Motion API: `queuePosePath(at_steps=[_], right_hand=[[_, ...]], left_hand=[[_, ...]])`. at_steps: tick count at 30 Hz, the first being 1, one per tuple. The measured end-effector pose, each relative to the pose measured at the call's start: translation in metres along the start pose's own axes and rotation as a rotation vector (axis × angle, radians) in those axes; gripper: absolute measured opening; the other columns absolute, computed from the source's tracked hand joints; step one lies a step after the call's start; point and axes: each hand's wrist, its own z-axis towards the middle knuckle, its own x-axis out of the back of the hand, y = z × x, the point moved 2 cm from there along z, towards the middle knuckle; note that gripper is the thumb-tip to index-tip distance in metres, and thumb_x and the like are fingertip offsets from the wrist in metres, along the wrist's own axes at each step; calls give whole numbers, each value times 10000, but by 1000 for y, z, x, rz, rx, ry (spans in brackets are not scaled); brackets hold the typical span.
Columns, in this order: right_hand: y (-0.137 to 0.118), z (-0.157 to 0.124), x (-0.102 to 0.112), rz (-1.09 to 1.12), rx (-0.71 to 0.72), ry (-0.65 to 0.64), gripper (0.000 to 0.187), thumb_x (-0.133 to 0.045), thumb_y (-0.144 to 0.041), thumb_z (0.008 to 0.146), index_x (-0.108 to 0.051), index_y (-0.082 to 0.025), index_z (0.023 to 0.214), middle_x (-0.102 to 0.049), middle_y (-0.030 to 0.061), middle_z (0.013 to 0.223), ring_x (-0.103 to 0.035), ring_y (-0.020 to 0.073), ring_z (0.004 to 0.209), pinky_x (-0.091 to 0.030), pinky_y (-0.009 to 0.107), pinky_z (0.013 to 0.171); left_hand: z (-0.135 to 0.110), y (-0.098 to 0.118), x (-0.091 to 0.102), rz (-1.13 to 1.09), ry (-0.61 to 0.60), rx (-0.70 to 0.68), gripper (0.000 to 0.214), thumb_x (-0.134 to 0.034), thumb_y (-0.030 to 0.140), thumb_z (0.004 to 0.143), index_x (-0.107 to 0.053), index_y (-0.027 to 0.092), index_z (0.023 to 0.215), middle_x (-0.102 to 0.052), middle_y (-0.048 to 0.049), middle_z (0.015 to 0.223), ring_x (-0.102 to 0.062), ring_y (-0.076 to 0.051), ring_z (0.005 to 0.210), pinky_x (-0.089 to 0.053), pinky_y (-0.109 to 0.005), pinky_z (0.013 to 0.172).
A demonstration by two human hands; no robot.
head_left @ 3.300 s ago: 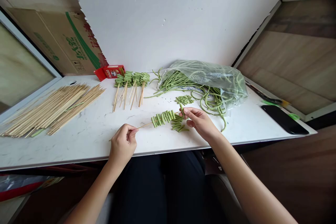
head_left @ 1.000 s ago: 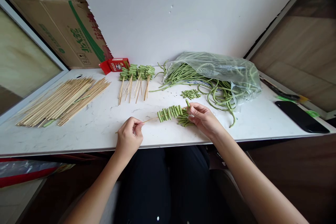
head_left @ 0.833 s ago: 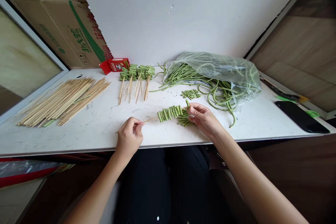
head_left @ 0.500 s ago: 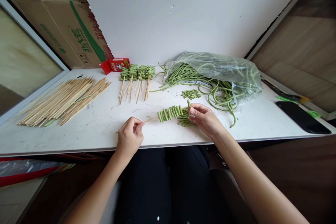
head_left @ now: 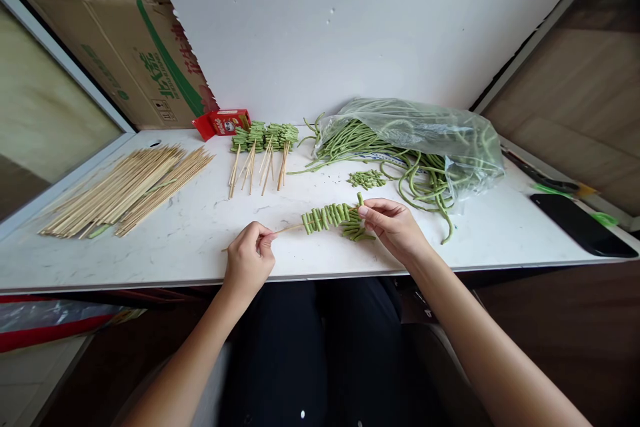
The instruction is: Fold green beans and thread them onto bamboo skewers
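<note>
My left hand (head_left: 249, 259) pinches the bare end of a bamboo skewer (head_left: 289, 229) just above the white table (head_left: 190, 240). Several short green bean pieces (head_left: 327, 217) are threaded side by side on the skewer. At the skewer's tip my right hand (head_left: 393, 225) pinches one more bean piece (head_left: 359, 199). A small heap of cut bean pieces (head_left: 356, 232) lies under the skewer, beside my right fingers. A second heap of cut pieces (head_left: 367, 179) lies further back.
A big pile of bare skewers (head_left: 125, 190) lies at the left. Finished bean skewers (head_left: 263, 147) sit at the back by a red box (head_left: 223, 123). A clear bag of long beans (head_left: 415, 143) fills the back right. A dark phone (head_left: 583, 233) and a cardboard box (head_left: 135, 60) are also here.
Both hands have stayed almost still, with the right hand keeping the bean piece at the skewer's tip. The view has shifted slightly.
</note>
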Motion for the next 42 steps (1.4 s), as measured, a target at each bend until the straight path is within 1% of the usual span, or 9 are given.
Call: queuePosePath(at_steps=[4, 10, 12, 16, 22, 25, 31, 38, 42], right_hand=[[-1, 0, -1, -22, 24, 2, 375, -1053, -363, 509, -821, -204, 756, -724, 5, 727, -585, 99, 602, -466, 250, 556], [-1, -1, 1, -46, 36, -32, 344, -1038, -361, 563, -828, -213, 792, -737, 12, 759, -603, 112, 629, -501, 260, 586], [-2, -1, 1, -27, 18, -44, 342, -1029, -380, 584, -834, -218, 813, -752, 28, 800, -620, 130, 679, -514, 269, 604], [-2, -1, 1, -7, -8, -64, 334, -994, -441, 645, -841, -214, 837, -750, 52, 856, -622, 157, 772, -493, 266, 600], [4, -2, 2, -48, 28, -36, 296, -969, -448, 689, -832, -214, 809, -749, 45, 858, -538, 118, 656, -437, 276, 573], [7, -3, 0, -67, 49, -17, 298, -969, -451, 688, -826, -216, 802, -732, 28, 794, -494, 100, 584, -418, 281, 554], [7, -3, 1, -144, 90, -22, 318, -956, -476, 698, -818, -210, 805, -683, 12, 690, -504, 115, 563, -424, 289, 547], [6, -5, 2, -210, 148, -32, 291, -941, -475, 722, -824, -224, 815, -717, 22, 751, -522, 119, 569, -424, 295, 555], [5, -7, -3, -242, 129, -32, 319, -930, -504, 729, -819, -215, 806, -713, 24, 715, -499, 117, 539, -395, 294, 531]], left_hand=[[0, 0, 0, -11, -4, -5, 159, -591, 135, 950, -588, 210, 810, -654, 11, 721, -617, -141, 633, -498, -249, 633], [1, 0, 0, -11, -1, 7, 148, -597, 142, 947, -595, 210, 815, -667, 10, 731, -626, -142, 630, -500, -253, 628], [1, 0, 0, -9, 14, 21, 135, -607, 160, 948, -604, 209, 822, -678, 6, 738, -625, -143, 621, -496, -257, 615], [0, 0, 0, 2, 35, 30, 129, -623, 196, 955, -612, 209, 827, -681, 4, 733, -616, -145, 608, -492, -264, 608], [0, 0, 0, -6, 19, 14, 145, -609, 171, 962, -600, 211, 823, -669, 8, 733, -624, -144, 627, -500, -260, 624], [-1, 0, 0, -19, 7, 9, 154, -600, 149, 958, -597, 211, 817, -671, 9, 737, -631, -143, 635, -509, -257, 631], [-2, 0, 1, -27, -12, 7, 167, -579, 127, 950, -596, 213, 808, -695, 4, 759, -651, -147, 654, -522, -257, 640], [-1, -2, 0, -21, -34, 29, 162, -571, 131, 934, -602, 216, 800, -707, -5, 761, -665, -158, 660, -529, -262, 645], [-1, -1, 0, -21, -39, 34, 161, -568, 123, 923, -601, 218, 797, -705, -3, 756, -669, -161, 662, -531, -264, 646]])
